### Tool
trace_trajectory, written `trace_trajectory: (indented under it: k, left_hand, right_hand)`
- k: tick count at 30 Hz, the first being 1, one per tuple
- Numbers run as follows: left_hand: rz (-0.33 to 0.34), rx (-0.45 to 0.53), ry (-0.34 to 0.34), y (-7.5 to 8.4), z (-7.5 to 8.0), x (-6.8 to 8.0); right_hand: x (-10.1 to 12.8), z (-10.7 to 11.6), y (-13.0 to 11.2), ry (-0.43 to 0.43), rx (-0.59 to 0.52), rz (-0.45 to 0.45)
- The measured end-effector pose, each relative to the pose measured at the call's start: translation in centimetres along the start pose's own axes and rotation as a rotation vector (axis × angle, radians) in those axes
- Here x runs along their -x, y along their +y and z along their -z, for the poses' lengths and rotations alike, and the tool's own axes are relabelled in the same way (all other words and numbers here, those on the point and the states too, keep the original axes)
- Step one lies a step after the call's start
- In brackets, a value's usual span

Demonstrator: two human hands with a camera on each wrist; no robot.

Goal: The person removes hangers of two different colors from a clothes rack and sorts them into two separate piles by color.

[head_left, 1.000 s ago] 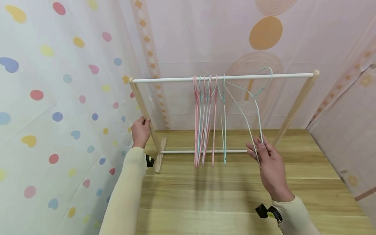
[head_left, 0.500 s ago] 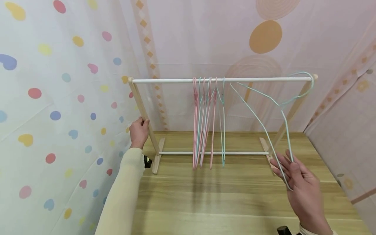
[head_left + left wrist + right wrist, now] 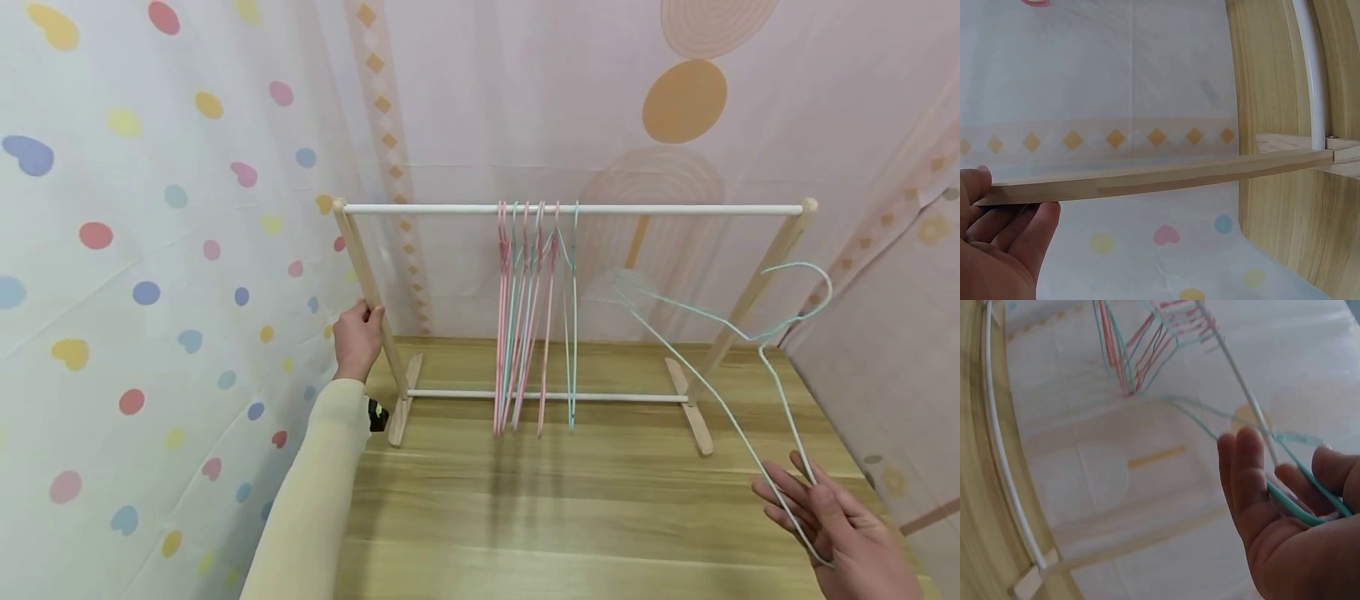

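Pastel curtains printed with hearts and dots hang behind a wooden table (image 3: 570, 517), on which stands a small drying rack (image 3: 573, 209) with a white top rail, slanted wooden legs and a low crossbar. Hanging from the rail near its middle is a bunch of thin wire hangers (image 3: 534, 325), pink and mint, about 7 in all, pressed close together. The left hand (image 3: 358, 337) grips the rack's left leg (image 3: 372, 300) about halfway up, fingers curled round the wood; the left wrist view shows the leg (image 3: 1160, 177) lying across the fingertips (image 3: 1019, 234). The right hand (image 3: 843, 525) holds 1 mint hanger (image 3: 738, 333) clear of the rack, low at the right edge of the table, its hook pointing up and to the right. The fingers (image 3: 1244, 481) are fairly straight and slightly spread, and the bottom wire is pinched between them rather than wrapped in a fist. The hanger looks very light and springy, likely to flex, swing or snag its hook on the neighbouring ones; a hold near the neck or on the bottom bar would probably steady it best.
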State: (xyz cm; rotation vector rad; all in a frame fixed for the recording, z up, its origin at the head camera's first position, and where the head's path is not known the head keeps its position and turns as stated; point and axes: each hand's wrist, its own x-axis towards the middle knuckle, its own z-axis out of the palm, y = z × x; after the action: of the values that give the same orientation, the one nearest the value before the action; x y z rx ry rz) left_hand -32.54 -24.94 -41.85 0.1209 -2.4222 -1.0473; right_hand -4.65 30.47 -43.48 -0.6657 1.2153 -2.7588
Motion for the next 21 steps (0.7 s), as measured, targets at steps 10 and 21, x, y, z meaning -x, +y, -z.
trace_trajectory:
  k: [10, 21]
  left_hand:
    - [-0.001, -0.018, -0.016, -0.1, 0.3, 0.2]
    - [-0.043, -0.05, -0.012, -0.2, 0.0, 0.1]
  right_hand:
    - [0.9, 5.8, -0.6, -0.167, -0.012, -0.372]
    - [1.6, 10.5, 0.8, -0.107, 0.203, -0.676]
